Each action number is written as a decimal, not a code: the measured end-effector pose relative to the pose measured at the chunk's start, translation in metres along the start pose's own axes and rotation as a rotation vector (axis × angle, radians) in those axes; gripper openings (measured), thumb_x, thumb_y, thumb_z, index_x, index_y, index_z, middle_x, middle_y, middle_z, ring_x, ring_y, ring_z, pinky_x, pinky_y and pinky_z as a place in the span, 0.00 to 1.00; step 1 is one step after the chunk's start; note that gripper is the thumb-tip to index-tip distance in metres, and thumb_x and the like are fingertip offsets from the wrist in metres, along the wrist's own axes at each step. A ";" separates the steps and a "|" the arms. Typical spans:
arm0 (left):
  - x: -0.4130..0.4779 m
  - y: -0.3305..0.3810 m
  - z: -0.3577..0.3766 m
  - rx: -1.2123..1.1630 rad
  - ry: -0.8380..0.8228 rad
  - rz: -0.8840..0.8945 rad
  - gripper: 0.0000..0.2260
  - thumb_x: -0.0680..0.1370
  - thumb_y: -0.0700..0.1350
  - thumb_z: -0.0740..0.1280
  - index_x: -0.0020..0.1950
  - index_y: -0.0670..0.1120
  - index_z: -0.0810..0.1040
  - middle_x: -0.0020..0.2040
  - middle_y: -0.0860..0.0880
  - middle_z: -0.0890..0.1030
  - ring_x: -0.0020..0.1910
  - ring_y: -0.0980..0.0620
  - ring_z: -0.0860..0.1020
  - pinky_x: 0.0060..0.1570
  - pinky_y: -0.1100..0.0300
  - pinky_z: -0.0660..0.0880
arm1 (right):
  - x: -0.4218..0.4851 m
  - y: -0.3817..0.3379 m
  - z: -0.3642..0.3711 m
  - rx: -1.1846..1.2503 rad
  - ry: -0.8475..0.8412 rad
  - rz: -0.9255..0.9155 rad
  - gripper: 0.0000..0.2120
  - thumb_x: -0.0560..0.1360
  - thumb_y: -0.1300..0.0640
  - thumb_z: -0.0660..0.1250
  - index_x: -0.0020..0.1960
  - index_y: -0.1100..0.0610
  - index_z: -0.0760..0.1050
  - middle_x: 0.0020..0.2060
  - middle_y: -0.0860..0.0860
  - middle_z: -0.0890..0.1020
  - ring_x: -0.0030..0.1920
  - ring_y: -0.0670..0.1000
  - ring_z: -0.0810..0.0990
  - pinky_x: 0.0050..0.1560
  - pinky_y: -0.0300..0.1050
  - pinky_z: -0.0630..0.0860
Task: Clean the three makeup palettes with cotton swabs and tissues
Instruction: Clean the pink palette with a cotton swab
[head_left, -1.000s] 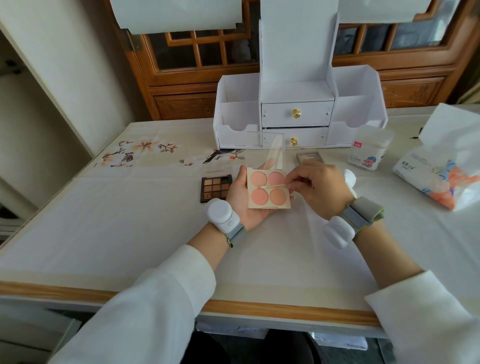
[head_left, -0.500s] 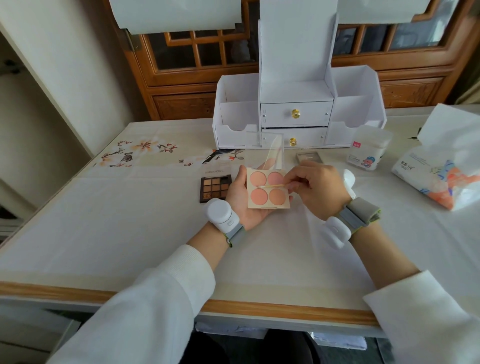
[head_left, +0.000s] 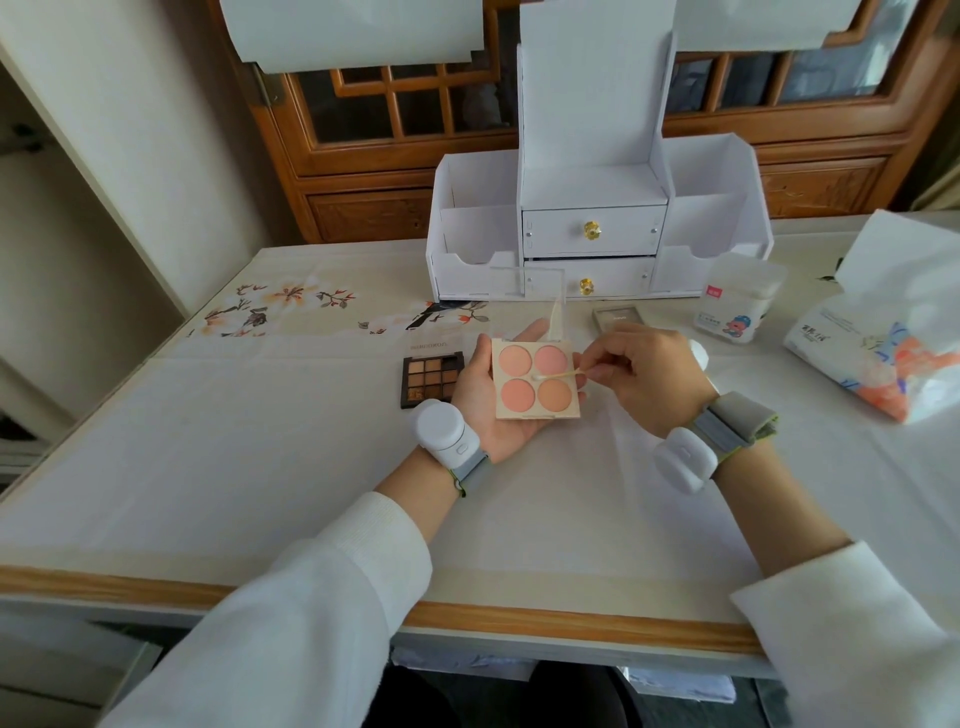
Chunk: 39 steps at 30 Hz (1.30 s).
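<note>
The blush palette (head_left: 535, 382), a flat, square, cream tray with four round matte pans in pink and peach and a clear lid standing at its far edge, lies in the upturned left hand (head_left: 488, 415). That hand's thumb and fingertips curl over the palette's side edges. Just right of the palette, the right hand (head_left: 649, 374) pinches the wooden stem of a cotton swab (head_left: 558, 373) between its fingers (head_left: 602, 364). The stem lies left to right across the palette, its white tip on the centre ridge between the pans, so a wipe likely runs leftward. Left of the palette a dark brown eyeshadow palette (head_left: 431, 379) lies on the desk (head_left: 260, 441); beyond-right lie a grey compact (head_left: 618, 318) and a soft tissue pack (head_left: 883, 358).
</note>
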<state>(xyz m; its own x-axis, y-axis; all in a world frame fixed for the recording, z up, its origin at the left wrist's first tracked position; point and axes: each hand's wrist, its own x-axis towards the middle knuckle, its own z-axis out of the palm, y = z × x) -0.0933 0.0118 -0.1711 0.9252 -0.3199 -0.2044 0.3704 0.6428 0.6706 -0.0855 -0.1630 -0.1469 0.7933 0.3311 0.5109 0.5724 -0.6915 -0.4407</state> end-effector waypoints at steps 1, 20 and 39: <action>0.000 0.000 0.000 0.005 0.003 0.004 0.28 0.80 0.63 0.41 0.62 0.52 0.74 0.50 0.42 0.83 0.46 0.40 0.82 0.48 0.48 0.79 | 0.000 0.000 0.000 -0.002 -0.001 0.002 0.04 0.69 0.67 0.70 0.40 0.60 0.82 0.36 0.53 0.81 0.34 0.48 0.72 0.38 0.20 0.63; 0.002 0.000 -0.004 0.009 0.019 0.060 0.29 0.80 0.62 0.40 0.61 0.50 0.75 0.48 0.39 0.83 0.43 0.40 0.83 0.44 0.51 0.80 | 0.003 0.015 -0.002 -0.028 -0.060 0.090 0.06 0.71 0.63 0.69 0.42 0.54 0.81 0.39 0.50 0.82 0.40 0.52 0.77 0.44 0.51 0.77; 0.002 -0.001 -0.005 0.030 0.012 0.037 0.28 0.80 0.62 0.41 0.62 0.51 0.74 0.50 0.40 0.82 0.45 0.40 0.82 0.48 0.50 0.78 | 0.002 0.009 0.000 -0.011 -0.029 0.048 0.05 0.71 0.62 0.68 0.42 0.52 0.81 0.38 0.50 0.81 0.38 0.51 0.76 0.41 0.54 0.76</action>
<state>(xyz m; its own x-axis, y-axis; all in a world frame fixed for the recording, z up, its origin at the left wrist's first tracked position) -0.0913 0.0140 -0.1759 0.9392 -0.2876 -0.1877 0.3335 0.6329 0.6987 -0.0787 -0.1685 -0.1494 0.8255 0.3161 0.4675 0.5315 -0.7142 -0.4555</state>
